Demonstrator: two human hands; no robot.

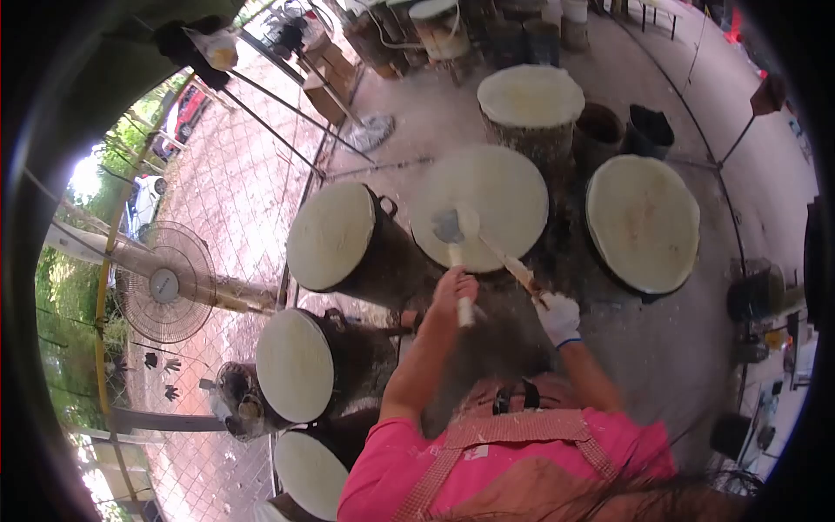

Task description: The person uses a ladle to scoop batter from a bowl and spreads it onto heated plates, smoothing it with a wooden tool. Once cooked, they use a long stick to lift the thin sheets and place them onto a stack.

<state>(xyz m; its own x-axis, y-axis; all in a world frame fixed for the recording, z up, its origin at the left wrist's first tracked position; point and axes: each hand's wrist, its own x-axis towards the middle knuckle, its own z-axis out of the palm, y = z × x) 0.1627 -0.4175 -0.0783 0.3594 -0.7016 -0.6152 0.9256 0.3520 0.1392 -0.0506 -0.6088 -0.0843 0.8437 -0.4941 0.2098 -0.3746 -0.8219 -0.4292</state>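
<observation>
My left hand (454, 291) is bare and closed around the pale handle of a metal ladle (449, 226), whose bowl rests over the white round top of the middle steaming pot (509, 187). My right hand (557, 317) wears a white glove and grips a thin flat wooden stick (513, 265). The stick's tip reaches the near edge of the same white top, just right of the ladle. Both hands are close together in front of this pot.
Several more black pots with white round tops stand around: left (330, 237), right (642, 222), far (531, 96), and near left (296, 365). A standing fan (165, 283) is at the left by a wire fence. Black buckets (649, 130) sit at the far right.
</observation>
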